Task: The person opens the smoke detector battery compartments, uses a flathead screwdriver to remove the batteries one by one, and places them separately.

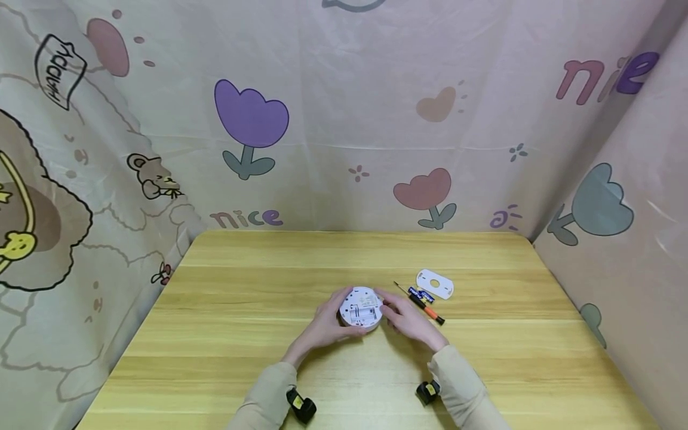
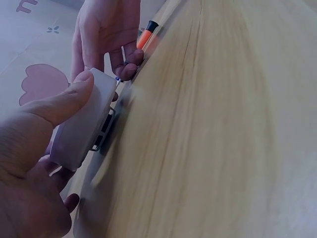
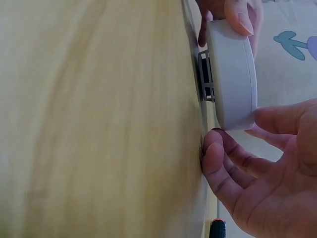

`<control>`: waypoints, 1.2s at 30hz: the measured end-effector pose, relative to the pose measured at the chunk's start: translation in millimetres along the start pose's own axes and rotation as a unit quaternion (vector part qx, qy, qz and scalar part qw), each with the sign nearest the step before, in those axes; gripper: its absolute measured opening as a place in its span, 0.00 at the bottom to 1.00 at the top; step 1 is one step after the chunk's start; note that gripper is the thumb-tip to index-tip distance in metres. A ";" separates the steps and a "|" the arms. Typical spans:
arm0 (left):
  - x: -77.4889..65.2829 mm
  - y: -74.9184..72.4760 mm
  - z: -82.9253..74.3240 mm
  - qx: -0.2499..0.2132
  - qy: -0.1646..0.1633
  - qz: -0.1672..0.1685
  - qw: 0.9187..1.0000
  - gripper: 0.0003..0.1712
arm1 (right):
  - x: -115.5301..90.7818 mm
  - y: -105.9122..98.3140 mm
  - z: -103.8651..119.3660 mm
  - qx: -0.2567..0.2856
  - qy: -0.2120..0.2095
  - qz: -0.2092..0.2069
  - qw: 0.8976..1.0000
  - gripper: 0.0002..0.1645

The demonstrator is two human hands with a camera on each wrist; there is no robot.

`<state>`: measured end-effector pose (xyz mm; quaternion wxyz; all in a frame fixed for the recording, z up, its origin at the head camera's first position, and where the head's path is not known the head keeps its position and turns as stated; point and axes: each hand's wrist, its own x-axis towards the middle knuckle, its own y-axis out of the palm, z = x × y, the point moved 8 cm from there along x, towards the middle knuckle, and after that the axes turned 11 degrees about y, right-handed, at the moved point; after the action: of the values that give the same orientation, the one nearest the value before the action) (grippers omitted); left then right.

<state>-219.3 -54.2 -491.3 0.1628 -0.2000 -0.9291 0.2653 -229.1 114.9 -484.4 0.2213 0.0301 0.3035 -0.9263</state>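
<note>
A round white smoke detector (image 1: 361, 304) is held at the middle of the table, its back with an open battery compartment (image 1: 365, 315) facing up. My left hand (image 1: 332, 319) grips its left side, the thumb along the near edge. My right hand (image 1: 402, 313) holds the right rim with thumb and fingers. In the left wrist view the detector (image 2: 86, 121) is seen edge-on, and a slotted raised part shows below its body. The same raised part shows under the detector (image 3: 233, 74) in the right wrist view, just above the tabletop.
To the right of my right hand lie a screwdriver (image 1: 430, 312) with an orange and black handle, blue batteries (image 1: 421, 294) and a white oval mounting plate (image 1: 435, 284). The wooden table (image 1: 258, 269) meets a printed curtain (image 1: 322, 119) at the back and sides.
</note>
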 end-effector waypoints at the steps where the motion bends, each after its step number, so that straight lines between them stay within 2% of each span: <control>1: -0.1 -0.5 -0.1 0.002 0.001 -0.002 1.000 0.61 | 0.0 0.0 -0.5 0.001 0.003 0.000 1.000 0.31; 6: -1.8 -3.9 -0.8 0.008 0.004 -0.014 1.000 0.60 | -0.2 -1.0 -3.6 0.004 0.018 -0.006 1.000 0.31; 13: -3.7 -8.3 0.3 0.011 0.006 -0.010 1.000 0.58 | -2.6 -3.4 -2.3 0.016 0.012 -0.027 0.999 0.29; 19: -4.9 -12.7 1.8 -0.017 0.026 -0.016 0.999 0.48 | -5.7 -6.0 -0.6 -0.011 0.009 -0.062 0.998 0.42; 24: -4.8 -14.6 2.8 -0.026 0.042 -0.024 0.998 0.41 | -6.4 -6.0 0.5 -0.024 -0.001 -0.063 0.998 0.50; 30: -5.0 -15.0 1.7 -0.038 0.040 -0.031 0.998 0.35 | -6.6 -5.9 1.8 -0.021 -0.010 -0.058 0.998 0.52; 36: -4.7 -13.4 5.0 -0.048 0.033 -0.026 0.998 0.31 | -7.4 -9.7 0.6 -0.033 -0.015 -0.068 0.997 0.50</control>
<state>-221.1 -68.9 -488.8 0.1902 -0.1917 -0.9398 0.2094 -226.5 124.5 -477.2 0.1629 -0.0120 0.3317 -0.9291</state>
